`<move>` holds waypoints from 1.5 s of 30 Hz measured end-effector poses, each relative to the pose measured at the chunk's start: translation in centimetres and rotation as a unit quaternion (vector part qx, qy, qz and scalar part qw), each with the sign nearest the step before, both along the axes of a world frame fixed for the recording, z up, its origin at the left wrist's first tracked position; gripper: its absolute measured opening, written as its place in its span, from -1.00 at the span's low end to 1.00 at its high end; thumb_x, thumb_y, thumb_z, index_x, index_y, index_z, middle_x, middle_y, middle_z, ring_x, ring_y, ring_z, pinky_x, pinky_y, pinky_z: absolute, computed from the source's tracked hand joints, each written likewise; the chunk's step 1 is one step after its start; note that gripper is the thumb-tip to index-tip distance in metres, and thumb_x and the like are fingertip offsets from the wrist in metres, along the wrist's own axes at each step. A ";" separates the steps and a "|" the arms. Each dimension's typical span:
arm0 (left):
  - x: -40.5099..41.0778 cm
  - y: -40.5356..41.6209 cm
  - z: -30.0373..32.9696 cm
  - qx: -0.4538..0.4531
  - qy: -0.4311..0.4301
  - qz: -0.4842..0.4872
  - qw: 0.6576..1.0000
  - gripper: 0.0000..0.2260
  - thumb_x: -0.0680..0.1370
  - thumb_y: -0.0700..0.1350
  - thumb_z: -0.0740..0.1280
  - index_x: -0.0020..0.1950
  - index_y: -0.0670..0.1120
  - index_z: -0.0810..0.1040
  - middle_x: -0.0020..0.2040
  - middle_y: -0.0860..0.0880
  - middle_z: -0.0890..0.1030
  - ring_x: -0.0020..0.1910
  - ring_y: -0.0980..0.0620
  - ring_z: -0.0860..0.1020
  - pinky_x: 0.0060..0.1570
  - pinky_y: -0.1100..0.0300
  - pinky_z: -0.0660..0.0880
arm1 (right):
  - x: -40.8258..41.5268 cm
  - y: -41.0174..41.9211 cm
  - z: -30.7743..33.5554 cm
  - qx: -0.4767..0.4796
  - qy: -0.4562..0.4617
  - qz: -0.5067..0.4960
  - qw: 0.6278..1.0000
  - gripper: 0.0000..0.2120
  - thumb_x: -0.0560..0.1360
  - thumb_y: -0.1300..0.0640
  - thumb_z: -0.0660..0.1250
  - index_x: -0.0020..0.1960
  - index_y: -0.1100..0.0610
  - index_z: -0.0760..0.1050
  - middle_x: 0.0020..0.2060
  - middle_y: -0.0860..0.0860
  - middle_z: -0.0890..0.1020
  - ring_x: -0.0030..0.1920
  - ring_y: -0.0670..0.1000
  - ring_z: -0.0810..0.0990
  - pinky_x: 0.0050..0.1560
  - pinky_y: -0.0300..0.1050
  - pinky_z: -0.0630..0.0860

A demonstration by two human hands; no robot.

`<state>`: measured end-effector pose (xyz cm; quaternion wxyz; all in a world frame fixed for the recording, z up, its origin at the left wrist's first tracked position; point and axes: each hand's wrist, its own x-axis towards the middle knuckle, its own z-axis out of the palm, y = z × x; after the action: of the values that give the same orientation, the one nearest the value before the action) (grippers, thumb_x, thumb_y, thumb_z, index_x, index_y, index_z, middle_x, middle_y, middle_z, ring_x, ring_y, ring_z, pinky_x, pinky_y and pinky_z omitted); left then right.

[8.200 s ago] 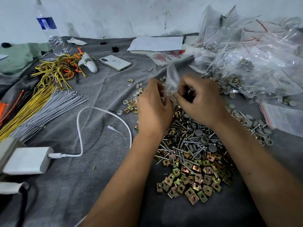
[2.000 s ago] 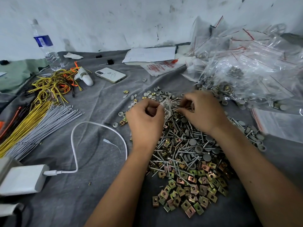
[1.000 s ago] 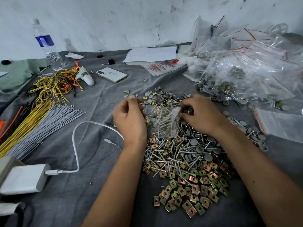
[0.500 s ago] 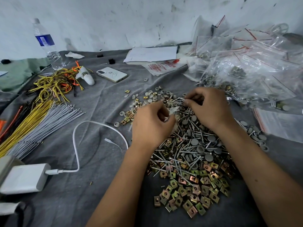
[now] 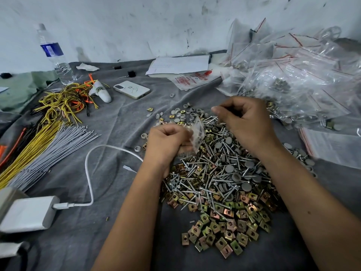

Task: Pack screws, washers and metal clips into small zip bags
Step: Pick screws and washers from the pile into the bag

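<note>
The left hand [image 5: 166, 142] curls its fingers [image 5: 176, 132] round a small zip bag [image 5: 197, 133], which stands tilted just right of those fingers with its long axis rising up and away from the person, above the near-left edge of the heap of screws [image 5: 211, 173]. The right hand [image 5: 248, 124] hovers over the heap, apart from the bag, thumb and forefinger pinched together; whether they hold anything cannot be told. Metal clips [image 5: 224, 229] lie nearest the person and grey washers [image 5: 183, 114] farthest, all on the grey cloth-covered tabletop [image 5: 117, 122].
</note>
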<state>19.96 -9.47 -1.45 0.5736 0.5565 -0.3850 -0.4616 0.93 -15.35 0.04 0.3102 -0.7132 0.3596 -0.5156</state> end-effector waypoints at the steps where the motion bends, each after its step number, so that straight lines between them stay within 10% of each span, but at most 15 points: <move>1: -0.3 0.0 -0.1 -0.005 -0.019 -0.006 1.000 -0.92 0.54 -0.38 0.45 -0.16 -0.30 0.68 -0.29 -0.18 0.70 -0.46 0.05 0.63 -0.44 0.30 0.56 | 0.1 0.1 0.0 -0.001 -0.001 0.023 1.000 -0.90 0.48 0.01 0.51 -0.11 0.02 0.66 -0.31 -0.14 0.69 -0.36 -0.20 0.61 -0.30 -0.37 0.50; 9: -1.3 0.0 -0.3 -0.068 -0.116 0.020 0.991 -0.89 0.54 -0.32 0.49 -0.18 -0.19 0.69 -0.46 -0.08 0.64 -0.57 0.05 0.57 -0.52 0.27 0.50 | 0.6 -0.1 -0.9 -0.039 0.090 0.047 0.994 -0.77 0.37 -0.06 0.58 -0.18 0.07 0.65 -0.31 -0.10 0.68 -0.32 -0.11 0.64 -0.25 -0.26 0.56; 17: -1.2 -0.2 -0.4 -0.072 -0.040 0.050 0.995 -0.83 0.54 -0.36 0.47 -0.22 -0.17 0.66 -0.46 -0.07 0.63 -0.54 0.12 0.57 -0.54 0.34 0.46 | 0.7 0.3 -0.7 -0.039 0.135 0.061 0.988 -0.83 0.38 0.16 0.61 -0.03 0.09 0.73 -0.20 -0.11 0.72 -0.19 -0.04 0.69 -0.15 0.06 0.67; 25: -1.7 -0.2 -0.4 -0.130 -0.068 0.052 0.988 -0.91 0.52 -0.35 0.49 -0.18 -0.25 0.67 -0.40 -0.14 0.66 -0.49 0.03 0.58 -0.44 0.22 0.53 | 1.1 0.9 -0.2 -0.132 0.161 -0.019 0.978 -0.86 0.39 0.14 0.62 -0.09 0.12 0.73 -0.23 -0.09 0.71 -0.25 -0.20 0.62 -0.20 -0.36 0.51; 29: -1.7 -0.2 -0.2 -0.128 -0.017 0.087 0.988 -0.86 0.53 -0.39 0.46 -0.19 -0.22 0.65 -0.44 -0.09 0.63 -0.52 0.07 0.57 -0.49 0.27 0.49 | 1.4 1.0 -0.1 -0.121 0.169 0.014 0.978 -0.84 0.44 0.14 0.57 0.02 0.12 0.74 -0.12 -0.05 0.74 -0.14 -0.13 0.68 -0.06 -0.14 0.61; 35: -0.8 -0.2 0.2 -0.086 0.060 0.159 0.982 -0.86 0.55 -0.38 0.41 -0.19 -0.22 0.63 -0.39 -0.08 0.62 -0.48 0.11 0.56 -0.43 0.30 0.51 | 0.9 0.9 -0.3 -0.086 0.175 0.022 0.981 -0.79 0.46 -0.02 0.51 0.04 0.05 0.70 -0.09 -0.13 0.69 -0.10 -0.25 0.60 -0.04 -0.39 0.47; 40: 0.0 -0.4 0.5 -0.059 0.182 0.189 0.963 -0.77 0.56 -0.42 0.36 -0.26 -0.20 0.54 -0.42 -0.04 0.58 -0.47 0.10 0.54 -0.40 0.34 0.54 | 1.3 1.1 -0.4 -0.038 0.357 0.104 0.928 -0.60 0.38 -0.36 0.41 0.05 -0.12 0.68 -0.02 -0.12 0.55 0.08 -0.09 0.45 0.12 -0.01 0.43; 45: 0.2 -0.5 0.5 -0.064 0.194 0.195 0.959 -0.80 0.56 -0.43 0.37 -0.18 -0.19 0.52 -0.39 -0.05 0.62 -0.40 0.07 0.61 -0.31 0.30 0.60 | 2.8 1.7 -0.9 -0.071 0.440 0.131 0.885 -0.80 0.53 -0.19 0.39 0.08 -0.13 0.61 -0.01 -0.12 0.43 0.20 -0.05 0.30 0.33 0.02 0.38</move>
<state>20.12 -9.97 -0.94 0.7504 0.4830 -0.1792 -0.4140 3.76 -13.66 -0.86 0.1328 -0.9277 0.3247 -0.1276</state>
